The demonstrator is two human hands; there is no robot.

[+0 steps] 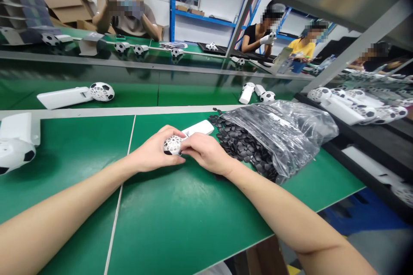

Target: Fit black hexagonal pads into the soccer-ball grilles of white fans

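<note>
A white handheld fan (173,143), its round head patterned like a football with a grille and black patches, is held just above the green table. My left hand (158,148) is closed around the left side of that head, thumb below and fingers above. At the head's right edge, the fingers of my right hand (206,150) are pinched together; whatever they hold is hidden. The fan's white handle (200,128) points away to the upper right, behind my right hand. Just right of it, small black pieces (238,144) spill from a clear plastic bag (290,131).
Another football-headed fan (19,146) is at the left edge. More fans (101,91) lie on the green conveyor (135,94) beyond a pale rail. A black rack (364,146) with several fans stands at right. Co-workers (129,13) sit across the line.
</note>
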